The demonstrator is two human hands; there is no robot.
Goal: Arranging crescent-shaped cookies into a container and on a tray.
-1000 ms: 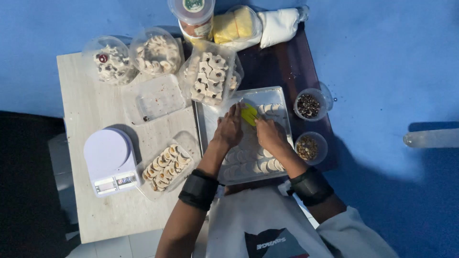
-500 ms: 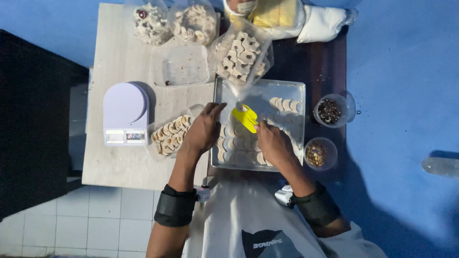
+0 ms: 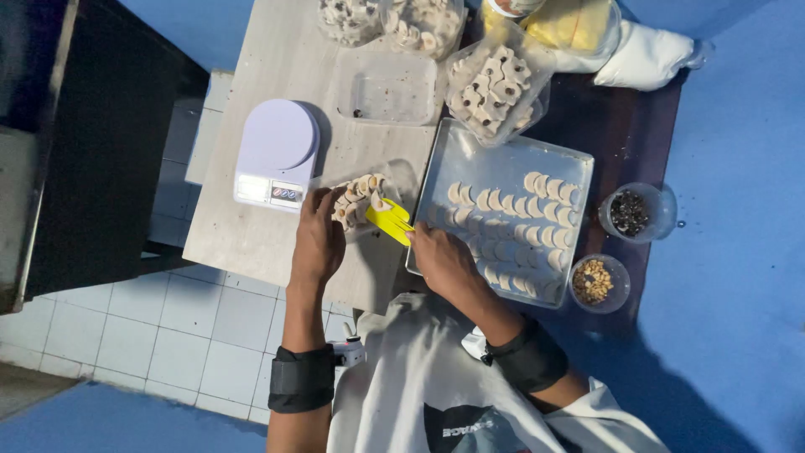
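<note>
We're loading cookies: right hand (image 3: 443, 258) pinches the yellow scraper (image 3: 389, 221) over the clear tub (image 3: 362, 201), steadied by our left hand (image 3: 319, 239); next, tilt gently.

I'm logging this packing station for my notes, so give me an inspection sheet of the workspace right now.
Surface: pale wooden table, dark table at its right.
Job's things: clear tub of cookies; yellow scraper; metal tray with rows of cookies.
Clutter: white kitchen scale, empty clear tub, filled tubs, two small topping cups.
Grippers: left hand on the tub; right hand holds the scraper.
Cables: nothing seen.
Surroundings: blue floor, white tiles.
</note>
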